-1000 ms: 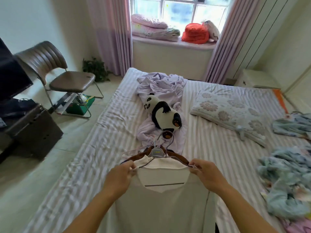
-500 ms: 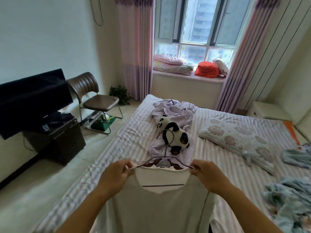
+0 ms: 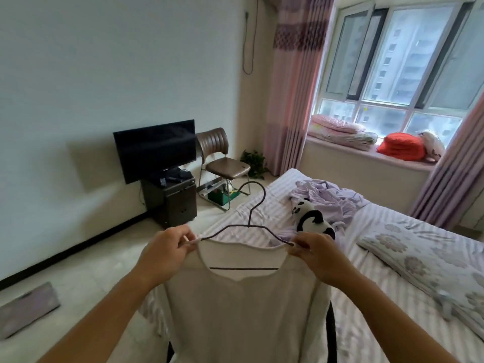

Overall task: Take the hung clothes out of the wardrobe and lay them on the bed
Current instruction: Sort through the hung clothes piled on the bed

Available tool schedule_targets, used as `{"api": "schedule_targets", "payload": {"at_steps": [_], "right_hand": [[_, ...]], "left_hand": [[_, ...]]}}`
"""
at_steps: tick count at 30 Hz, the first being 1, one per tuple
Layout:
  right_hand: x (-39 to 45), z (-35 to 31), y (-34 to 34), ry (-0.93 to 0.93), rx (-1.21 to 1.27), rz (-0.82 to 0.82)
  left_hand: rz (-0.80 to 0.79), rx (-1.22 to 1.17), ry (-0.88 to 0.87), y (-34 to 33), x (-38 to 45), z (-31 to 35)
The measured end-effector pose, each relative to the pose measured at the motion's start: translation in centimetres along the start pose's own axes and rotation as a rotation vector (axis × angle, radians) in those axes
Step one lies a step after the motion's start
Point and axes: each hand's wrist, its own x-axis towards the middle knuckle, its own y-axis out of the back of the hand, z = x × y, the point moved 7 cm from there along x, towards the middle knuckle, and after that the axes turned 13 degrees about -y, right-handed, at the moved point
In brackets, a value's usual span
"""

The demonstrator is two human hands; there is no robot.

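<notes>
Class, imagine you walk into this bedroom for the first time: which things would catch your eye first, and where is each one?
First, the white top on a wire hanger, held up front and centre, the left hand and right hand each gripping a shoulder. Behind it, a toy panda lies on the striped bed. A red bundle sits on the window ledge at the right.

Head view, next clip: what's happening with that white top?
A person holds a white knit top up on a thin dark wire hanger, left hand and right hand each pinching a shoulder end. It hangs over the near edge of the lilac-striped bed, not yet laid down. A panda plush toy lies on crumpled lilac fabric further up the bed.
</notes>
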Motion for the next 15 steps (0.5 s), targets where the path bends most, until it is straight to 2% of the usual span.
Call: {"api": "schedule_targets", "payload": {"at_steps": [8, 15], "right_hand": [[-2.8, -10.7, 0.1, 0.246, -0.005, -0.060], [-8.0, -19.6, -1.8, 0.383, -0.039, -0.128]], "left_hand": [[0.154, 0.097, 0.110, 9.8, -9.0, 0.3], [0.246, 0.118, 0.182, 17.3, -19.7, 0.0]]}}
